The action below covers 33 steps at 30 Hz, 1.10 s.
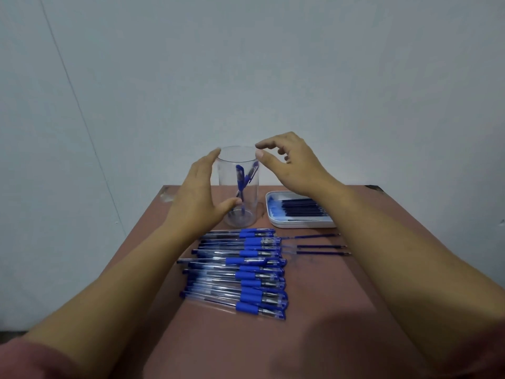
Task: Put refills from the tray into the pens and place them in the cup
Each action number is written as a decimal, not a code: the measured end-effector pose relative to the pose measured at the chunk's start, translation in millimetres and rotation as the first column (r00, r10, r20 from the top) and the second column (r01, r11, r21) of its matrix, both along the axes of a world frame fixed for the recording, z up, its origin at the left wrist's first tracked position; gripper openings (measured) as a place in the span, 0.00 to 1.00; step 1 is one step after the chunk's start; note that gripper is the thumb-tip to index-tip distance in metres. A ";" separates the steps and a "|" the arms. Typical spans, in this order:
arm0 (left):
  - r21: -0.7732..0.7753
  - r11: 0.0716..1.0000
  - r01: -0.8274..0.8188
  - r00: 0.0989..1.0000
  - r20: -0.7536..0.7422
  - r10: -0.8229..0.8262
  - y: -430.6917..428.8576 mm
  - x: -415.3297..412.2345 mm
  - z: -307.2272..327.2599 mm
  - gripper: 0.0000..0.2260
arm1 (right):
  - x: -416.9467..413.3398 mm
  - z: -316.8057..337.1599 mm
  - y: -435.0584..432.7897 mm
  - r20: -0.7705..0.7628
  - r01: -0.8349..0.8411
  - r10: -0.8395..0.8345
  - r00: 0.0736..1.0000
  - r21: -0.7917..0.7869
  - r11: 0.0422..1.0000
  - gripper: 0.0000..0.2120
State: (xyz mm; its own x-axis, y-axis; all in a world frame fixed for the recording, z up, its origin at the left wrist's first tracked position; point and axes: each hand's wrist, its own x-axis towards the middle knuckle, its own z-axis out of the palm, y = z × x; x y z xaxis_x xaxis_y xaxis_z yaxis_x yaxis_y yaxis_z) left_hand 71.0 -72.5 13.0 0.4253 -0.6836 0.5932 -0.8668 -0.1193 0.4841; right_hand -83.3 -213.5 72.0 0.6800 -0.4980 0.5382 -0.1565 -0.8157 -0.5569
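Head view shows you early in the job. Your tall clear plastic cup (251,206) stands at the far middle of the reddish-brown table (341,296) and holds what looks like two blue-capped pens (241,177), leaning inside it. By my judgement those are the only ones finished. A long row of clear-barrelled pens with blue grips (246,269) lies on the near side of the cup, waiting for refills. The white shallow tray (297,224), just right of the cup, carries a good stock of dark blue refills (300,207). Three loose blue refills (321,246) lie on the table right of the pen row.

Your left hand (196,192) is at the cup's left wall, fingers straight up towards the rim and thumb across the front low down. It seems to steady the cup. Your right hand (295,165) hovers by the rim on the right, fingers loosely curled, thumb and forefinger apart, holding nothing.

Whether your left palm truly touches the cup is hard to tell. The exact pen count inside is blurred by the clear wall and your thumb. Your right forearm covers the tray's right end, so you cannot count its refills.
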 end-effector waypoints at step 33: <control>0.501 0.863 0.064 0.969 0.175 -0.174 68.5 -53.9 -49.9 0.40 | -67.8 -83.2 51.7 -0.423 -0.101 0.075 0.903 -0.039 0.994 0.13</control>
